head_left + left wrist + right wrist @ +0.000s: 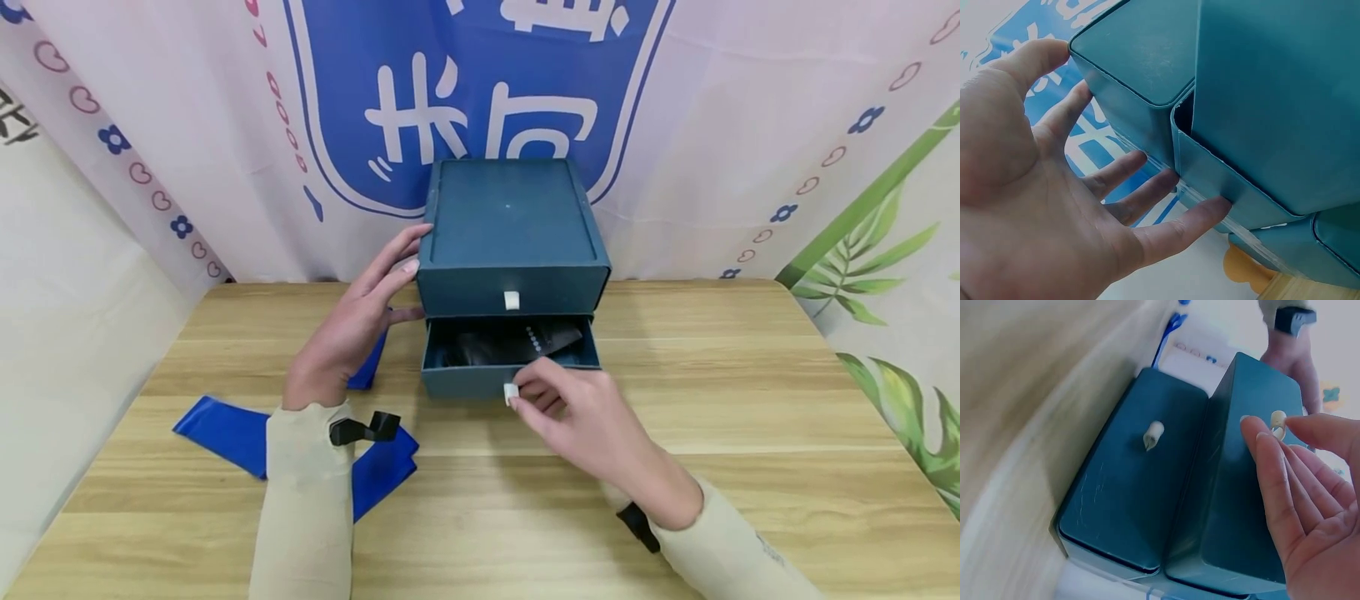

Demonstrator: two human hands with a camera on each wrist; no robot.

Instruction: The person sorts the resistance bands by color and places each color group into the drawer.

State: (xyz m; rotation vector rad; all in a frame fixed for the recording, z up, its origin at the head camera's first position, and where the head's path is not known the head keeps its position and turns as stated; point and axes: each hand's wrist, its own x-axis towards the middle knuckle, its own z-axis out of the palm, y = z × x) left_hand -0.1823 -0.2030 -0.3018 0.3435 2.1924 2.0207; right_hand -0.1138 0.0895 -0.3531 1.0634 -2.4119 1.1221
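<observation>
A dark teal two-drawer box (517, 221) stands at the back of the table. Its lower drawer (457, 383) is pulled out in the head view. Inside lies a dark, shiny item with pale dots (555, 337); the drawer walls partly hide it. My right hand (592, 417) pinches the lower drawer's white pull tab (512, 394) between thumb and fingers. On the upper drawer front, another white pull tab (512, 300) hangs free. My left hand (352, 321) rests against the box's left side with fingers spread; in the left wrist view its fingertips (1213, 209) meet the teal wall.
Blue strips (225, 433) lie on the wooden table (750, 433), partly under my left forearm. Right behind the box hangs a white curtain (720, 167) with a blue printed panel (480, 75). Black straps (367, 427) sit at both wrists.
</observation>
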